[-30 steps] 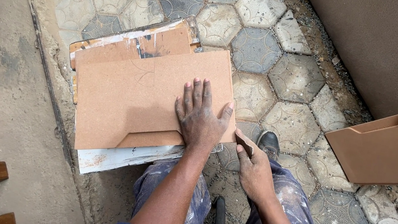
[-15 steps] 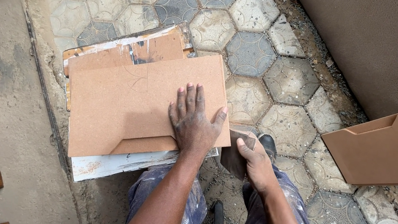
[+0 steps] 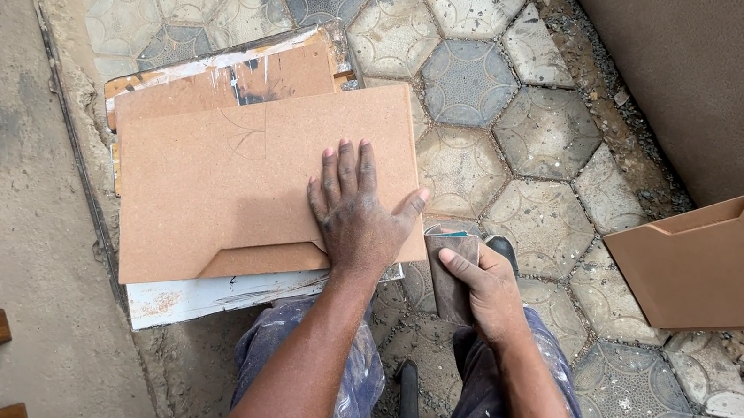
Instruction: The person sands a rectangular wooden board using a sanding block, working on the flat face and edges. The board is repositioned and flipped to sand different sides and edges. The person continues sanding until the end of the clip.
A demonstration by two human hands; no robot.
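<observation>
Left hand lies flat, fingers spread, palm down on the near right corner of a brown fibreboard panel; the panel rests on a stack of worn boards over hexagonal paving; right hand closes its fingers round a dark sanding block held against the panel's right edge; a second notched panel stands to the right.

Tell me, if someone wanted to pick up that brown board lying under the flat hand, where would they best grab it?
Probably by its far right edge, coming from the paved side. The brown board lies flat on a stack of other boards, and that edge overhangs the hexagonal paving, so fingers could slip underneath. The left hand presses its near right corner; the right hand holds a sanding pad beside it.
</observation>
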